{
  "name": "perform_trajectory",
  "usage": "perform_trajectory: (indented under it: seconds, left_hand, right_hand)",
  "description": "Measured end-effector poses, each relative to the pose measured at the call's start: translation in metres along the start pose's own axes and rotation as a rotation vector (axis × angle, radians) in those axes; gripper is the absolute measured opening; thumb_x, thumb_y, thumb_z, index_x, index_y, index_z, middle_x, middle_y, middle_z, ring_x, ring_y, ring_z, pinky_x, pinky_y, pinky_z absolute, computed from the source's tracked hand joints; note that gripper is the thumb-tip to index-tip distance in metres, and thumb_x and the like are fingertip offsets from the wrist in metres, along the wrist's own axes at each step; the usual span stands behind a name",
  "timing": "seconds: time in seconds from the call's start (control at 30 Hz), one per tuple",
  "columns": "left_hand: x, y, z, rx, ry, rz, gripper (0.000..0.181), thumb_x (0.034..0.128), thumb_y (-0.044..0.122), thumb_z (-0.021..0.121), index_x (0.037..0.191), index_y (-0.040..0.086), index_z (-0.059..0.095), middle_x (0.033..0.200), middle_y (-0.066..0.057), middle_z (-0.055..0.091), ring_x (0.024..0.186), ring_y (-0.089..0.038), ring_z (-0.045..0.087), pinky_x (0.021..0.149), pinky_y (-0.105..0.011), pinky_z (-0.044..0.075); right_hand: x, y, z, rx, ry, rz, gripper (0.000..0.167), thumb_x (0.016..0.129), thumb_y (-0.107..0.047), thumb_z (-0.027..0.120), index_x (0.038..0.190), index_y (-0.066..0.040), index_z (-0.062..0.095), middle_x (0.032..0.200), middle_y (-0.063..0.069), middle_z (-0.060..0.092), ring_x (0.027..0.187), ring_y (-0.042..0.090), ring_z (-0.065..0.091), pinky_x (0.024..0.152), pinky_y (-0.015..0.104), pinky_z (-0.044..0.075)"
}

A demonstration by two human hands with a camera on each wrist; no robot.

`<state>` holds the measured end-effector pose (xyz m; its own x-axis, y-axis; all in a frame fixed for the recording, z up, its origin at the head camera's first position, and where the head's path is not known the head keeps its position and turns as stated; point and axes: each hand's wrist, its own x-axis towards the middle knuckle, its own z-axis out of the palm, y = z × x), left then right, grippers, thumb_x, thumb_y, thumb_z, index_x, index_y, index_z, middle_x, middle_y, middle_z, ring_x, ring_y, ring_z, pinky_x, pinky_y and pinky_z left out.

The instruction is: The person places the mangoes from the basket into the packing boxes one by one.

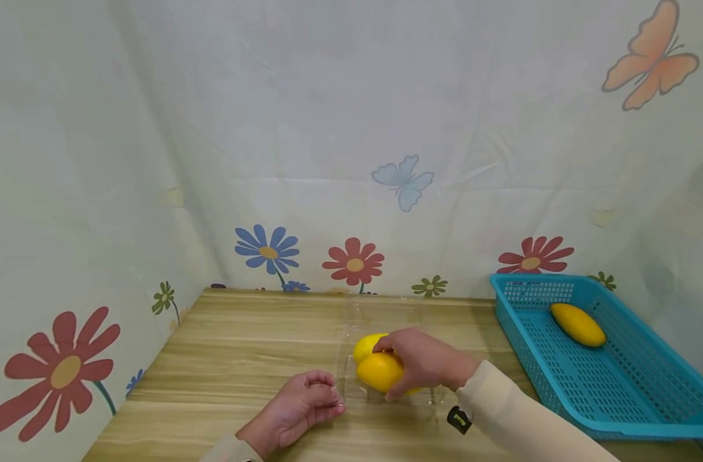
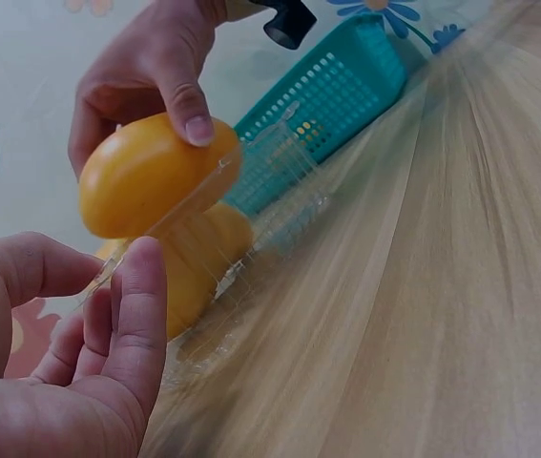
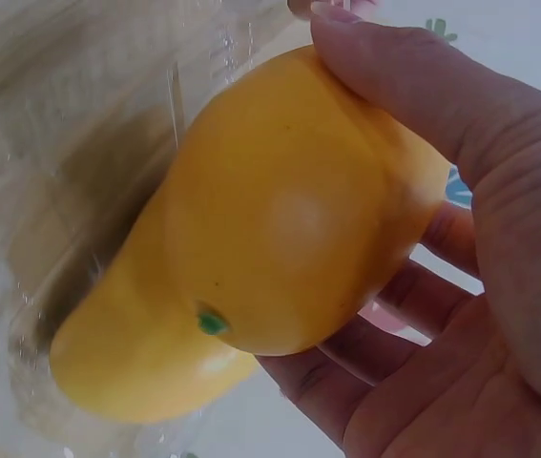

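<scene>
My right hand [image 1: 423, 359] grips a yellow-orange mango [image 1: 380, 372] by its sides, above a clear plastic container [image 1: 386, 314]. Beneath and beside it, more yellow fruit [image 1: 367, 346] lies in the container; the right wrist view shows one such fruit [image 3: 136, 353] partly behind the held mango [image 3: 299, 210], which has a green stem spot. With thumb and fingers, my left hand [image 1: 299, 407] pinches the container's left edge, seen closer in the left wrist view, where the hand [image 2: 70, 353] is below the held mango [image 2: 156, 176].
A blue perforated basket [image 1: 536, 391] stands at the right of the wooden table [image 1: 242, 346], with one mango [image 1: 578, 325] inside. Behind the table hangs a pale curtain [image 1: 305, 128] with flowers and butterflies. A small black object [image 1: 458, 419] is at my right sleeve.
</scene>
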<state>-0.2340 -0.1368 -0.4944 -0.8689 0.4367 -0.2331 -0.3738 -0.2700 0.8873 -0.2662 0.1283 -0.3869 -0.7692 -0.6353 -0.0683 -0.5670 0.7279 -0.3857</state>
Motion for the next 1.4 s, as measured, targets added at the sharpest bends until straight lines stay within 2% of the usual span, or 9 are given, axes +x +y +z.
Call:
perform_trajectory:
  seconds: [0.23,0.43,0.83,1.1,1.4]
  left_hand:
    - [0.0,-0.001,0.0,-0.001,0.002,-0.005,0.016,0.0964,-0.003,0.061,0.11,0.0,0.052,0.086,-0.004,0.066,0.082,-0.015,0.069,0.087,-0.034,0.064]
    - [0.001,0.001,0.0,-0.001,-0.011,0.002,0.015,0.0968,-0.003,0.06,0.109,0.001,0.052,0.086,-0.003,0.066,0.082,-0.016,0.069,0.087,-0.034,0.064]
    - [0.001,0.0,0.0,0.006,-0.007,0.004,0.015,0.0966,-0.002,0.061,0.108,0.003,0.052,0.087,-0.004,0.065,0.083,-0.017,0.069,0.087,-0.035,0.064]
    - [0.002,0.0,0.0,0.006,-0.015,-0.001,0.019,0.0952,-0.002,0.063,0.11,0.001,0.051,0.089,-0.004,0.065,0.083,-0.018,0.071,0.086,-0.034,0.064]
    - [0.002,0.001,-0.001,0.007,-0.01,-0.007,0.02,0.0939,-0.001,0.065,0.109,0.002,0.052,0.089,-0.006,0.065,0.083,-0.018,0.071,0.086,-0.034,0.064]
  right_hand:
    - [0.005,-0.005,0.011,0.005,0.01,-0.045,0.064,0.07,-0.038,0.095,0.123,-0.013,0.07,0.111,-0.008,0.072,0.091,0.005,0.06,0.091,0.027,0.057]
    - [0.01,-0.006,0.017,0.024,-0.009,-0.029,0.063,0.073,-0.037,0.093,0.126,-0.014,0.069,0.114,-0.009,0.071,0.094,0.005,0.06,0.095,0.028,0.057]
    - [0.017,-0.009,0.025,-0.02,-0.007,-0.028,0.062,0.075,-0.044,0.09,0.128,-0.018,0.069,0.112,-0.013,0.071,0.093,0.004,0.058,0.092,0.026,0.055]
    - [0.017,-0.012,0.027,-0.009,-0.03,-0.014,0.062,0.077,-0.048,0.088,0.129,-0.019,0.068,0.113,-0.013,0.07,0.093,0.004,0.058,0.095,0.026,0.055]
    - [0.018,-0.016,0.028,-0.031,-0.032,-0.008,0.061,0.079,-0.048,0.086,0.129,-0.018,0.069,0.11,-0.014,0.07,0.089,0.003,0.057,0.091,0.024,0.054]
